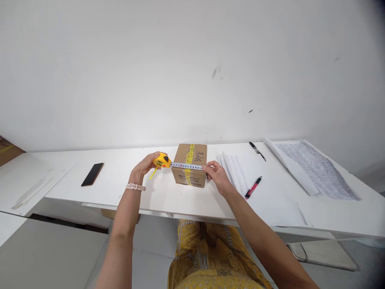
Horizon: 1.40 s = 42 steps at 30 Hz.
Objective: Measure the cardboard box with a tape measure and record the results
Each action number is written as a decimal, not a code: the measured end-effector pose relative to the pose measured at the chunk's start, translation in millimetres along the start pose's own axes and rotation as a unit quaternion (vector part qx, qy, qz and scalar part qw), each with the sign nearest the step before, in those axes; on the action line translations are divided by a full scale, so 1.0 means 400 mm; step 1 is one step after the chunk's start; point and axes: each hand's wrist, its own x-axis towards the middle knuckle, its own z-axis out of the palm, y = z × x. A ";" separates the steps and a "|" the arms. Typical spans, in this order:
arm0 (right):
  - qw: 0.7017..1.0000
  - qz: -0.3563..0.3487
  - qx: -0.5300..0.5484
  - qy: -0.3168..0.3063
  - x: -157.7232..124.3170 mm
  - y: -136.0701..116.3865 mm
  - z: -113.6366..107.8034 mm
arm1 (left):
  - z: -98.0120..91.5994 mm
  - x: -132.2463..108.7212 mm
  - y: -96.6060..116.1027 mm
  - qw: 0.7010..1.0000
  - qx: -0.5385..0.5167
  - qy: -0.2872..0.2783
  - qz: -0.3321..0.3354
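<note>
My left hand (146, 162) is closed round a yellow tape measure (162, 160), with a yellow strap hanging below it. The pulled-out blade (183, 165) lies across the top of a small brown cardboard box (182, 153), near its front edge. At the box's right side, my right hand (217, 175) pinches the blade's free end between thumb and finger. Yellow tape runs over the box's top and front, and dark handwriting shows on its top. The box rests on the white table (168, 200).
Left of the box lies a dark phone (92, 174). On the right are printed sheets (239, 172), a red-and-black pen (253, 187), a black pen (257, 151) and a handwritten sheet (319, 168). A white wall (150, 80) rises behind the table; another cardboard box (9, 151) stands far left.
</note>
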 end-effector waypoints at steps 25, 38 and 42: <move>0.986 -0.041 -0.068 -0.147 -0.206 -0.017 0.008 | 0.332 -0.318 -0.108 0.939 -0.338 0.051 0.019; 0.958 -0.016 -0.140 -0.251 -0.258 -0.048 -0.008 | 0.408 -0.391 -0.129 0.973 -0.144 -0.178 -0.005; 0.969 -0.101 -0.216 -0.067 -0.186 -0.041 -0.036 | 0.358 -0.341 -0.137 0.974 -0.205 0.000 0.099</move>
